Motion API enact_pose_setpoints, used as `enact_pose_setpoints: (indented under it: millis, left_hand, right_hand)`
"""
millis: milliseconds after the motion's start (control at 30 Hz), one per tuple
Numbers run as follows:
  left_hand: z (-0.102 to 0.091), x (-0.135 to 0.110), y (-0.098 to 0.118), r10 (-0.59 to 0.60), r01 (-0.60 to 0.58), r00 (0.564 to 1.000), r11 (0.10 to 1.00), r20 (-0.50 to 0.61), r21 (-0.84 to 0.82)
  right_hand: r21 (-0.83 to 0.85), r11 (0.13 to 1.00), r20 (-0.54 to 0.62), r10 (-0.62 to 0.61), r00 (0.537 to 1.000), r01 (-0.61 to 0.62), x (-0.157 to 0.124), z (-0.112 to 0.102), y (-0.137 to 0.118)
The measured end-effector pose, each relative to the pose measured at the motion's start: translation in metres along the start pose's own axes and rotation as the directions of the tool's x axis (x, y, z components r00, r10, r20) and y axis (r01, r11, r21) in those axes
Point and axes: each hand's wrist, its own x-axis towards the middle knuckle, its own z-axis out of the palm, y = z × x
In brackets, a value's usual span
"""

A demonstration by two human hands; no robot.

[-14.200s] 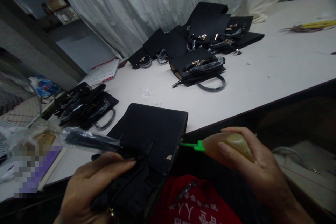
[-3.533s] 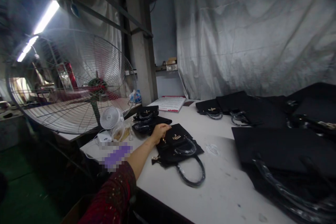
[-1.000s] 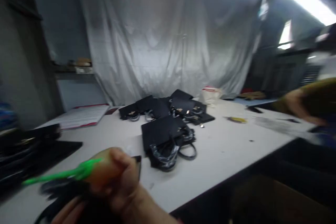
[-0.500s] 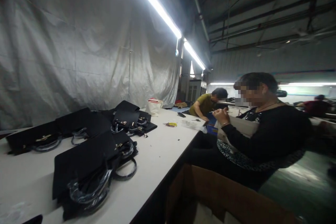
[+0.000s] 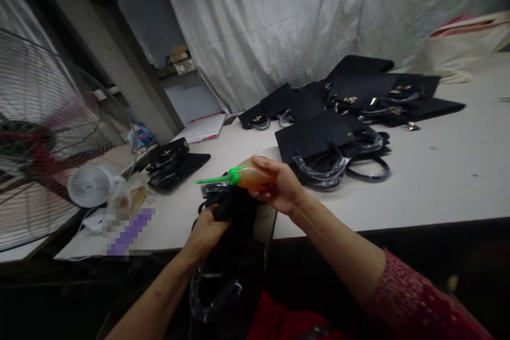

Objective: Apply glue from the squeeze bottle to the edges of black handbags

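My right hand (image 5: 281,186) is closed around a squeeze bottle (image 5: 257,174) of amber liquid. Its long green nozzle points left, above the handbag. With my left hand (image 5: 209,231) I grip a black handbag (image 5: 239,223) at the table's front edge, fingers closed on its upper part. A plastic-wrapped handle (image 5: 205,297) hangs below, over my lap. Part of the bag is lost in shadow and behind my hands. Just beyond my right hand lies another black handbag (image 5: 314,135) with wrapped handles.
More black handbags (image 5: 370,90) are piled toward the back of the white table (image 5: 418,186), beside a cream cloth bag (image 5: 470,42). Two dark bags (image 5: 179,167) lie at the left. A small white fan (image 5: 90,186) and a large caged fan (image 5: 35,138) stand farther left.
The view has swung left and down from the neighbouring person to my own place. Both my hands, the squeeze bottle and the held handbag now show.
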Motion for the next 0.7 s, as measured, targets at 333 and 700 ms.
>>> enact_pose_setpoints:
  millis: [333,700]
  left_hand:
    - [0.013,0.003,0.015,0.105,-0.112,0.987,0.993,0.123,0.049]
    - [0.032,0.011,0.005,0.203,-0.267,0.961,0.85,0.187,0.453]
  right_hand:
    - [0.052,0.999,-0.083,-0.001,0.997,0.005,0.001,-0.002,0.001]
    - [0.101,0.994,-0.166,0.054,0.985,-0.037,-0.009,-0.01,0.014]
